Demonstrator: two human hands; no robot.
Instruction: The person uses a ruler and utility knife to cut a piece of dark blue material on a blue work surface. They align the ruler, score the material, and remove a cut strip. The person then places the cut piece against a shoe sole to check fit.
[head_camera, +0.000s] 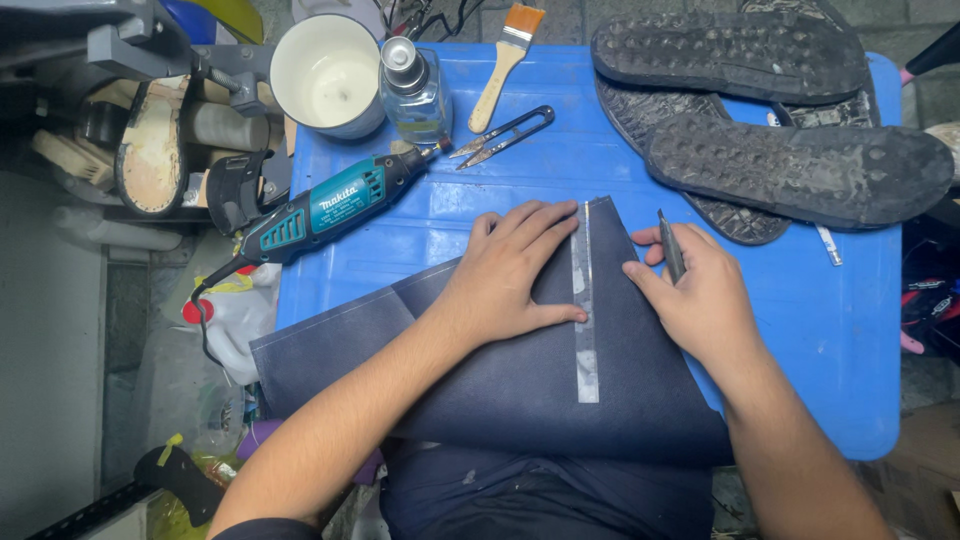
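Note:
A dark navy sheet of material (520, 390) lies across the near part of a blue plastic table (840, 340). A narrow metal ruler (585, 330) lies lengthwise on the sheet. My left hand (505, 275) presses flat on the sheet, its fingers and thumb touching the ruler's left edge. My right hand (700, 290) rests on the sheet just right of the ruler and grips a thin dark pen-like tool (671, 247) that points up away from me.
Black shoe soles (800, 170) are stacked at the table's far right. A teal rotary tool (320, 210), thread snips (505, 135), a small paintbrush (505, 65), a clear bottle (413, 90) and a white cup (328, 75) lie at the far left. Clutter fills the left side.

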